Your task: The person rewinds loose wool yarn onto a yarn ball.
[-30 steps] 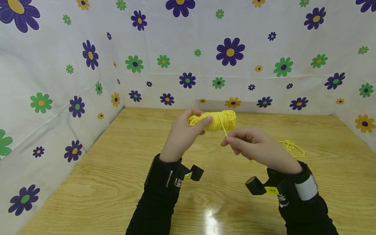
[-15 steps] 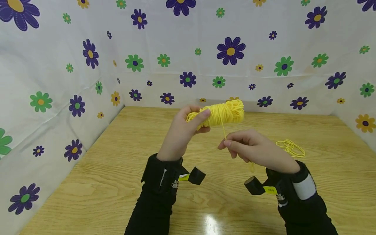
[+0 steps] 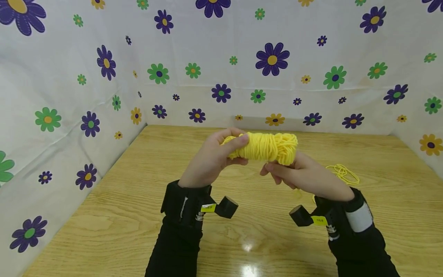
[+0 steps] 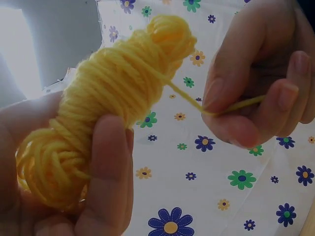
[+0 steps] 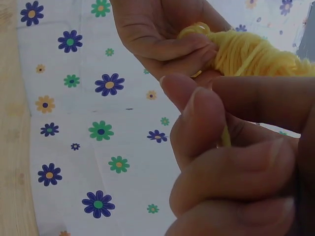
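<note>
My left hand (image 3: 214, 157) grips one end of a yellow skein of yarn (image 3: 264, 147), its thumb lying across the wraps. The skein is held above the table and points to the right. With thumb and forefinger, my right hand (image 3: 304, 175) pinches the strand of yarn (image 4: 185, 94) that comes off the skein. In the left wrist view that strand runs taut to the pinch, then on across the palm. Seen from the head, the skein's free end covers part of the right hand's fingers. The right wrist view shows a short bit of strand between the curled fingers.
A loose coil of yellow yarn (image 3: 342, 174) lies on the wooden table (image 3: 138, 215) behind the right wrist. White cloth with printed flowers (image 3: 194, 46) hangs at the back and along both sides. Each wrist wears a black strap with a small camera mount (image 3: 226, 207).
The skein has swung up, then come down and to the right, now passing in front of the right fingertips. My left hand tilts with it; the right hand stays nearly in place.
</note>
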{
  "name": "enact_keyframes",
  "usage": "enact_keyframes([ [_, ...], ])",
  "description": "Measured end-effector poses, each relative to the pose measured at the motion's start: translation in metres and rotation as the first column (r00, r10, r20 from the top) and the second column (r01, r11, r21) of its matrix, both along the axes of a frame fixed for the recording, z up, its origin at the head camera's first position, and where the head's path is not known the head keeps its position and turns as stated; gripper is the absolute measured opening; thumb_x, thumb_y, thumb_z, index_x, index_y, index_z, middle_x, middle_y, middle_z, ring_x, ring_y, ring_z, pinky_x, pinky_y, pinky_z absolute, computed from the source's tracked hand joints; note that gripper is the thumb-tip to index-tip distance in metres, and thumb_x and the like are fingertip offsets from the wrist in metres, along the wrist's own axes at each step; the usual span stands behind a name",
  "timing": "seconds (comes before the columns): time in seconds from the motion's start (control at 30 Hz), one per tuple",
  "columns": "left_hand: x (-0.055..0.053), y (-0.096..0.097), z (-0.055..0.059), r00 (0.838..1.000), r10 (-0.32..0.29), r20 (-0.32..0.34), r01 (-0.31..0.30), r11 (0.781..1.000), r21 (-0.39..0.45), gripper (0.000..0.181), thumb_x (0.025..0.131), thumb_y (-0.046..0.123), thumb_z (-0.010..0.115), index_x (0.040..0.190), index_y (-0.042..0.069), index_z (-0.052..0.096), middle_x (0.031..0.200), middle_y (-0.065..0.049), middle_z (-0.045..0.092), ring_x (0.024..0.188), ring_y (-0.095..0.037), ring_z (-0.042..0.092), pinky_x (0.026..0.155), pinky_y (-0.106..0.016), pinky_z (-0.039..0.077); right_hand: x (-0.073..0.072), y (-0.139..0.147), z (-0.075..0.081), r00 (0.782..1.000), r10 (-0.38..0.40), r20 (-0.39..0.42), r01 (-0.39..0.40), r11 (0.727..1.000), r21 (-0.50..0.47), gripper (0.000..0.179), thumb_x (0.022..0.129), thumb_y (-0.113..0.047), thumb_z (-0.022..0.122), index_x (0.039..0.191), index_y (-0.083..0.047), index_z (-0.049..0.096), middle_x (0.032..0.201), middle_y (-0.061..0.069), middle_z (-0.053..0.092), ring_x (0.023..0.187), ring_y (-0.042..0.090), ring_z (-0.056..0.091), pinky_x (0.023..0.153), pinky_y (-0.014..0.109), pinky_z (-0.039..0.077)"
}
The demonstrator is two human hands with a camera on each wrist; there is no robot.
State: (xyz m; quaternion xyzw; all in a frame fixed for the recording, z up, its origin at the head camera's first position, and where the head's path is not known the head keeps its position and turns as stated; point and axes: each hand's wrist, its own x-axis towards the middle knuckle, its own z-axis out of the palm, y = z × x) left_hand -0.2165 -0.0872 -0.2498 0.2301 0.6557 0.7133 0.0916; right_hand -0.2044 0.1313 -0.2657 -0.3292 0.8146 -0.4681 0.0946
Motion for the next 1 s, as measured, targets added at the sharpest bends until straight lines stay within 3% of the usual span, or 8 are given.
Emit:
enact_keyframes([
  [0.23,0.0012,-0.0025,-0.0005,0.995,-0.092,-0.049,0.087,0.991,-0.098,0.018,0.094,0.01,0.048,0.101,-0.006,0.052,0.101,-0.016,0.05,0.083,-0.023,0.052,0.068,-0.026,0.051,0.0004,0.0045,0.0013,0.995,-0.071,0.076,0.069,0.997,0.028,0.019,0.095,-0.007,0.049,0.112,0.002,0.052,0.077,0.01,0.05,0.061,0.018,0.044,0.052,0.025,0.04],
  [0.4,0.0009,-0.0045,-0.0003,0.983,-0.163,-0.084,0.146,0.972,-0.186,0.016,0.093,0.007,0.05,0.1,-0.007,0.053,0.103,-0.017,0.049,0.082,-0.025,0.053,0.066,-0.028,0.052,-0.0015,0.0082,0.002,0.999,-0.02,0.037,0.02,1.0,-0.001,0.012,0.092,-0.006,0.054,0.101,0.001,0.057,0.076,0.01,0.048,0.064,0.02,0.046,0.056,0.029,0.044],
  [0.6,0.0026,-0.0066,0.001,0.976,-0.195,-0.095,0.154,0.931,-0.33,0.016,0.091,0.011,0.056,0.101,-0.002,0.057,0.103,-0.016,0.05,0.081,-0.026,0.054,0.065,-0.031,0.054,-0.0075,0.0087,0.0013,0.995,0.093,0.04,-0.091,0.995,-0.035,0.017,0.095,-0.008,0.05,0.101,0.004,0.06,0.08,0.016,0.056,0.066,0.021,0.052,0.057,0.028,0.049],
  [0.83,0.0032,-0.0079,0.001,0.971,-0.221,-0.093,0.153,0.869,-0.47,0.02,0.09,0.018,0.059,0.104,0.004,0.059,0.102,-0.013,0.056,0.079,-0.024,0.059,0.067,-0.035,0.056,-0.0078,0.009,0.0032,0.996,0.071,0.056,-0.072,0.997,0.022,0.022,0.098,-0.012,0.044,0.096,0.004,0.059,0.075,0.012,0.055,0.058,0.016,0.051,0.051,0.022,0.045],
  [1.0,0.0024,-0.0058,-0.0007,0.974,-0.208,-0.091,0.125,0.826,-0.549,0.021,0.089,0.023,0.061,0.102,0.007,0.058,0.1,-0.01,0.058,0.079,-0.022,0.06,0.069,-0.036,0.056,-0.0072,0.009,0.0026,0.999,0.034,0.014,-0.034,0.999,0.021,0.019,0.097,-0.012,0.047,0.089,0.0,0.059,0.07,0.011,0.049,0.056,0.017,0.044,0.049,0.024,0.037],
])
